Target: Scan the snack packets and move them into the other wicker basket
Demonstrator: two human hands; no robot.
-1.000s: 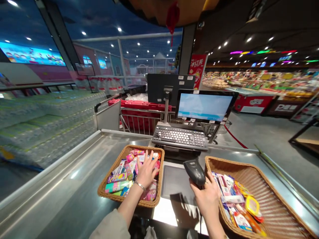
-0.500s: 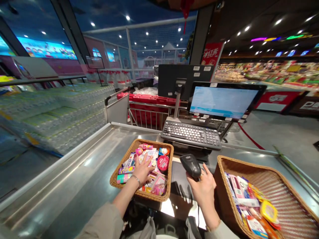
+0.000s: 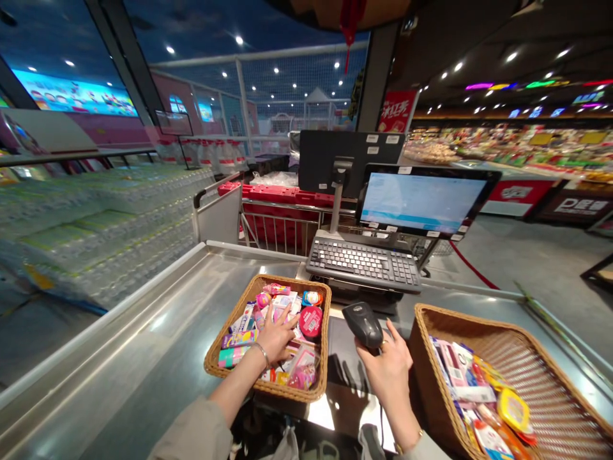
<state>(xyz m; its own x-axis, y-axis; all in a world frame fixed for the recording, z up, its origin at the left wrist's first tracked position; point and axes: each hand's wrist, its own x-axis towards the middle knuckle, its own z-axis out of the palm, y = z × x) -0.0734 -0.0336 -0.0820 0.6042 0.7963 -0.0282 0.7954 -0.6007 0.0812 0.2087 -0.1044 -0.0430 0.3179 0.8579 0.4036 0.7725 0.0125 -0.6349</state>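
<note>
My left hand rests over the left wicker basket, fingers spread on the small packaged goods inside. A round red-lidded tub sits just right of its fingertips, and a pink wrapped item lies beyond them. No item is lifted by that hand. A black barcode scanner is gripped in my right hand, its head tilted up and to the left, between the two baskets. The right wicker basket holds a heap of packets and a yellow-lidded container.
A keyboard and a lit monitor stand behind the baskets. The metal counter has a raised edge on the left. A shopping cart with red crates is beyond it, and stacked bottled water stands at left.
The camera view has shifted slightly, moving the scene a little left and down. My left hand stays spread in the left basket; my right hand keeps holding the scanner.
</note>
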